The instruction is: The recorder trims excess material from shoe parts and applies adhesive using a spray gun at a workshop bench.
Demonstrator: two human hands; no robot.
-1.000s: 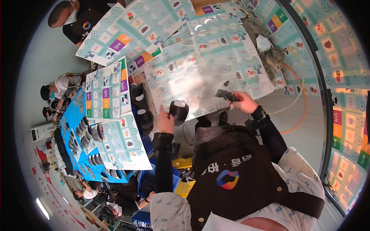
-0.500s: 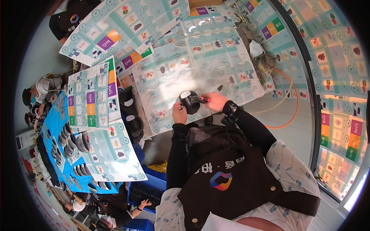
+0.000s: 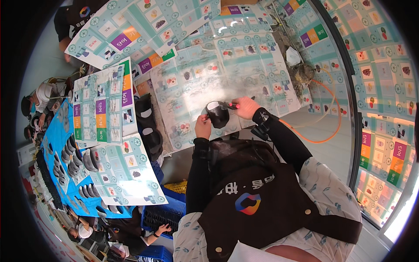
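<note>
Over the near part of the table, my left hand [image 3: 202, 127] pinches the left edge of a black, rounded piece [image 3: 219, 118]. It resembles a slipper or shoe part, with a white oval at its upper end; its exact kind is unclear. My right hand [image 3: 247, 108] is closed around a slim hand tool [image 3: 232, 105], black with red on it. The tool's end meets the upper right rim of the piece, and its working tip is too small to make out. A printed sheet [image 3: 187, 94] with dark smudges covers the table beneath both hands.
Black slipper-like pieces [image 3: 150, 137] stand along the table's left side. Upright printed boards [image 3: 126, 172] screen a blue surface [image 3: 91, 212] bearing several dark curved pieces. A blue crate [image 3: 176, 201] sits lower left, with another person's hand [image 3: 163, 229] near it. An orange hose [image 3: 336, 120] loops at right.
The black piece has turned to a more upright pose. My right hand has moved slightly up and right, and the tool has shifted from the piece's front to its upper right rim.
</note>
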